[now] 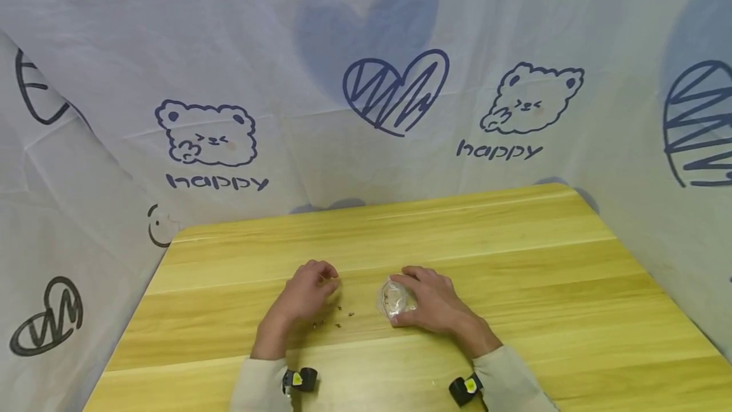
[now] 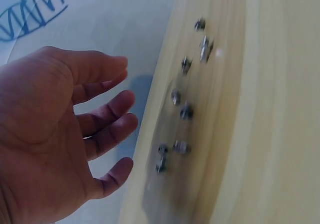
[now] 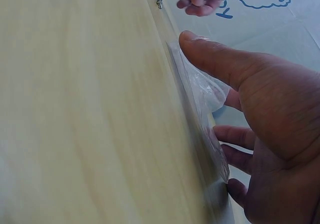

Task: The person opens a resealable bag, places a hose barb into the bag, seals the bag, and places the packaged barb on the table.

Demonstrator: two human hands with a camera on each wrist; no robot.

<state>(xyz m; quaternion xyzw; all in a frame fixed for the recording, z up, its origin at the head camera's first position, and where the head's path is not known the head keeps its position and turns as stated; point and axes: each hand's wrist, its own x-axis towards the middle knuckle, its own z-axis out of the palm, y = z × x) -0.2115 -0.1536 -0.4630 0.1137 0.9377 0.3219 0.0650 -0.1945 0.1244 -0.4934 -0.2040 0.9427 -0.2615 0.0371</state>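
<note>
My right hand point(image 1: 434, 301) holds a small clear plastic bag point(image 1: 394, 298) at the table, thumb on the near edge and fingers round the far side. A few small bits show inside the bag. In the right wrist view the crinkled bag point(image 3: 202, 91) lies between thumb and fingers. To the left, my left hand point(image 1: 305, 291) hovers over several small metal screws point(image 1: 338, 325) scattered on the wood. The left wrist view shows these screws point(image 2: 186, 111) beside loosely bent fingers point(image 2: 112, 134), with nothing visible between them.
The wooden table point(image 1: 515, 247) reaches to a white cloth point(image 1: 309, 151) with printed hearts and bears, which hangs behind it and along both sides. Each wrist wears a strap with a small black camera point(image 1: 307, 379).
</note>
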